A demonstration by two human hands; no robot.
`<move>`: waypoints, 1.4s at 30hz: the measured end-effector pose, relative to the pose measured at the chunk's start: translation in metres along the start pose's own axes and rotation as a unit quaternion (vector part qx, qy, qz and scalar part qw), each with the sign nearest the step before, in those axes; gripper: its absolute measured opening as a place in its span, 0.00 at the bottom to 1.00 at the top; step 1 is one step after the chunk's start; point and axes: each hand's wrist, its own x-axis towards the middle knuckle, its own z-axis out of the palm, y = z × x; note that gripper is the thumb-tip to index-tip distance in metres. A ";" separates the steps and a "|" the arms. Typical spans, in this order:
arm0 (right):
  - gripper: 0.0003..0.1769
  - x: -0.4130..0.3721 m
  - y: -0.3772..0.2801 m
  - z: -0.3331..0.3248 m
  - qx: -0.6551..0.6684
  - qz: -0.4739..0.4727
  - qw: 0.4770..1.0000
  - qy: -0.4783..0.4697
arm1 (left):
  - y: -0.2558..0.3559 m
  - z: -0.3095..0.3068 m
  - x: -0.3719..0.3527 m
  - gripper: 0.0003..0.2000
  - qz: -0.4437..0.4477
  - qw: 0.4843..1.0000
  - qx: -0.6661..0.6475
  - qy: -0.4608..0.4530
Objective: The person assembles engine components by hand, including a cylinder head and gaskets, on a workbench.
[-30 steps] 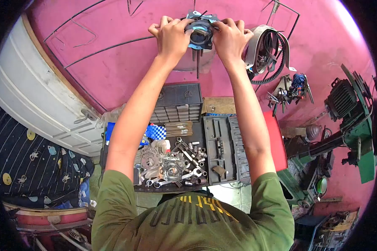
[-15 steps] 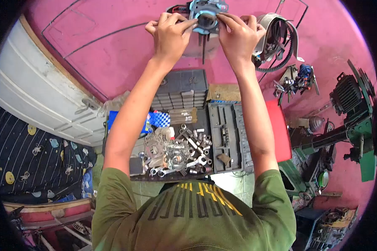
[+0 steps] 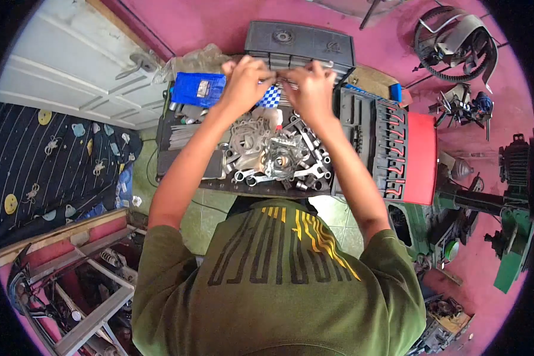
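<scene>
Both hands are raised together over the bench. The left hand (image 3: 246, 80) and right hand (image 3: 311, 89) have their fingers curled, fingertips pinching a small thin metal piece (image 3: 283, 73), too small to identify. A dark grey plastic drawer cabinet (image 3: 299, 41) stands close at 12 o'clock. A blue flat packet (image 3: 199, 89) lies at 9 o'clock. A black tray of steel wrenches and gaskets (image 3: 178, 142) lies at 6 o'clock. An open grey-and-red socket case (image 3: 418, 154) bounds 4 o'clock.
</scene>
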 end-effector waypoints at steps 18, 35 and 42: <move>0.38 -0.120 -0.074 0.094 -0.103 -0.069 0.934 -0.337 | -0.008 0.045 -0.191 0.33 -0.208 0.955 0.073 -0.198; 0.41 -0.124 -0.085 0.104 -0.101 -0.010 0.944 -0.313 | -0.028 0.031 -0.180 0.34 -0.135 0.954 0.055 -0.262; 0.46 -0.121 -0.092 0.086 -0.119 -0.016 0.945 -0.303 | -0.019 0.019 -0.177 0.31 -0.134 0.963 0.032 -0.231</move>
